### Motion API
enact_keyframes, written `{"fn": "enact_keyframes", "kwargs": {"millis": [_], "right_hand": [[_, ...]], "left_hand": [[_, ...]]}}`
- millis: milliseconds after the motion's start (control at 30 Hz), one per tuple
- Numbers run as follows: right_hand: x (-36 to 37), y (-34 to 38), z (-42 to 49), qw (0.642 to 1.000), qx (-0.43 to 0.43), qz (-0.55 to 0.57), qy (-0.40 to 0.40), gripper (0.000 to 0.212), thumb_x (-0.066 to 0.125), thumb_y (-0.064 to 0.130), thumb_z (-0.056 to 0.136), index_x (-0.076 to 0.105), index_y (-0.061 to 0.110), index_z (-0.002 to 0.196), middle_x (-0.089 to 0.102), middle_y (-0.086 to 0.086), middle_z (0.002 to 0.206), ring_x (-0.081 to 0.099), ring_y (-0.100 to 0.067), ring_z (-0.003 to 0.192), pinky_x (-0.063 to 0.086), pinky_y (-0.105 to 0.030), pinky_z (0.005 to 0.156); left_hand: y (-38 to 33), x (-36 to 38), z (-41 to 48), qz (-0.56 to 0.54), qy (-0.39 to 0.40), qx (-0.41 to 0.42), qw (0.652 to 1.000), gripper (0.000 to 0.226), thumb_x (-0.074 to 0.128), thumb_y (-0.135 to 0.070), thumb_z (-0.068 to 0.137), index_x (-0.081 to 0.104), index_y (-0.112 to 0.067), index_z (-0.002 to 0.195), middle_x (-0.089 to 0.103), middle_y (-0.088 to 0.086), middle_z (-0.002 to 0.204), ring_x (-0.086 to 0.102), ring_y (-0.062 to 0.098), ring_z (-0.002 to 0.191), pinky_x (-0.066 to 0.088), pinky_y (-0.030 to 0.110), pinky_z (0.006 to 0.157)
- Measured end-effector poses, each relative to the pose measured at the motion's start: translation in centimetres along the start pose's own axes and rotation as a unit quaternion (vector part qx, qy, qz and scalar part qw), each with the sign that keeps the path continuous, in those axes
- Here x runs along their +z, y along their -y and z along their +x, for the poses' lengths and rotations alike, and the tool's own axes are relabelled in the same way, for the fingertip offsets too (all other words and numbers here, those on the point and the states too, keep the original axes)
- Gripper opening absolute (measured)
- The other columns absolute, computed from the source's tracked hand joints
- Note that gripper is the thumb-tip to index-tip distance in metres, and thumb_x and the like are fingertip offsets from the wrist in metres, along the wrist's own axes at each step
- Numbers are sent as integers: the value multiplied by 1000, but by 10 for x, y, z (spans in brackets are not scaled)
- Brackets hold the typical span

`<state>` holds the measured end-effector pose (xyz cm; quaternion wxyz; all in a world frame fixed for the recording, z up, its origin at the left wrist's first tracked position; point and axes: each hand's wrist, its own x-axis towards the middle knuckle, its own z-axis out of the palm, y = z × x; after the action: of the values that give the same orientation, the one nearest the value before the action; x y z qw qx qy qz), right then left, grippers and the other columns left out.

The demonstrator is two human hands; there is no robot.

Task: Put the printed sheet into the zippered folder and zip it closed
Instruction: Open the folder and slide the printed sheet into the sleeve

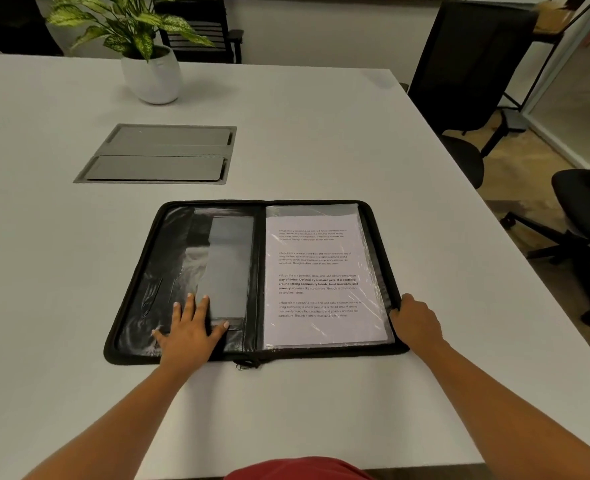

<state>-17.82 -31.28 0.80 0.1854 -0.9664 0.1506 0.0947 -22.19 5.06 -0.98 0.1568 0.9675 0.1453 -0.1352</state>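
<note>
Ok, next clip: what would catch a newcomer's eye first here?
The black zippered folder lying open flat in the middle of the white table, with the printed sheet under clear plastic on its right half. Next, the left hand pressing flat on the folder's left half while the right hand grips its right edge.

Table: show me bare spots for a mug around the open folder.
Bare: table right of the cable hatch, beyond the zippered folder; left of the folder; the near strip between the forearms. Crowded: the folder itself, left hand pressing inside, right hand gripping its edge.
</note>
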Motion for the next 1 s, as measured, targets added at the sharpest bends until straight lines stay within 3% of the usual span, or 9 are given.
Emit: {"fn": "enact_keyframes", "kwargs": {"millis": [133,300,500,600,667,800,1000], "right_hand": [[4,0,-11,997,4,12,-75,24,46,22,93,53,-1,95,61,-19,94,51,-26,71,36,-30,59],[22,11,-34,991,31,69,-112,38,55,22,89,49,-4,115,50,-24,118,47,-37,108,45,-43,85],[33,17,-49,988,43,124,-81,54,48,21,93,28,-3,137,35,-23,143,32,-35,132,32,-42,109],[31,16,-51,989,38,124,-72,58,45,22,94,21,-1,142,32,-21,147,30,-34,135,31,-42,112],[29,17,-51,989,34,128,-67,59,44,23,95,19,0,142,32,-21,147,31,-34,135,32,-41,110],[27,16,-52,988,33,143,-54,61,43,27,95,16,2,143,32,-20,147,33,-34,134,34,-43,109],[24,16,-50,988,31,147,-47,62,43,31,95,15,3,143,32,-21,147,34,-34,134,34,-42,109]], "left_hand": [[8,-6,-1,-46,-39,-2,998,68,49,-48,90,23,-21,146,12,2,157,11,24,145,11,61,112],[21,-11,-1,-62,-80,0,995,67,56,-39,88,31,-8,142,22,12,154,21,30,141,20,55,113],[41,-22,9,-76,-99,-176,977,74,52,-48,88,29,-3,141,11,23,153,5,37,143,7,59,112],[49,-32,15,-152,-75,-262,950,80,56,-48,85,24,-2,142,11,25,153,7,40,141,6,58,113],[54,-36,21,-199,-67,-283,936,79,59,-47,84,27,-1,140,23,27,147,19,43,136,14,57,113],[63,-42,23,-231,-86,-276,929,61,59,-39,84,44,3,126,52,29,122,48,47,113,38,52,101],[75,-63,13,-352,-175,-275,878,31,59,-25,85,59,5,90,59,26,87,57,42,91,46,43,79]]}}
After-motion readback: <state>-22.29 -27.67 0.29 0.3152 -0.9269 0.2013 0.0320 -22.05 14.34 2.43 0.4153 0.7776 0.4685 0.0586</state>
